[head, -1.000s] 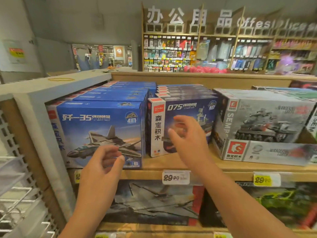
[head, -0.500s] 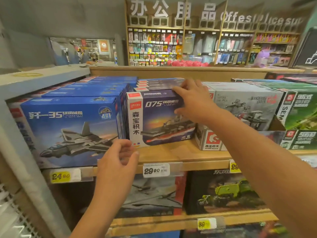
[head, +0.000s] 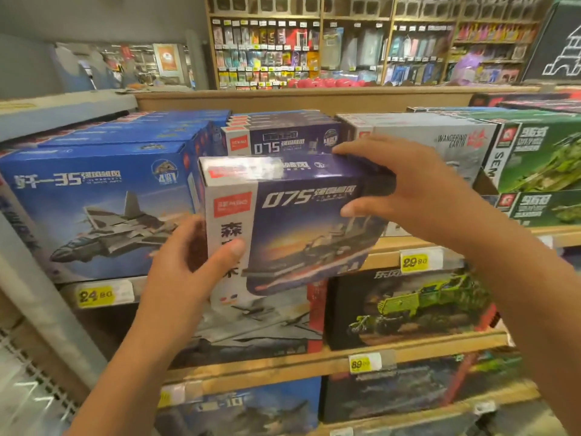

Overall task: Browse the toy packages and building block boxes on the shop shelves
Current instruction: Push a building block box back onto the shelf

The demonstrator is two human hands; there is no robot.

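Currently, the wooden shop shelves [head: 393, 251] carry rows of building block boxes: a blue jet box [head: 94, 212] at left, a grey "Wandering Earth" box [head: 434, 136] and green tank boxes [head: 540, 158] at right, further boxes on the tiers below. One box, the dark blue "075" ship box [head: 301, 228], is off the shelf and held in front of its row, front face toward the camera. Judged from this, browsing is under way: one box is out for inspection, the rest remain untouched. The right hand [head: 418, 190] grips the box's upper right corner, fingers over the top, thumb on the front. The left hand [head: 185, 262] holds the lower left edge, thumb pressed on the front, fingers behind.
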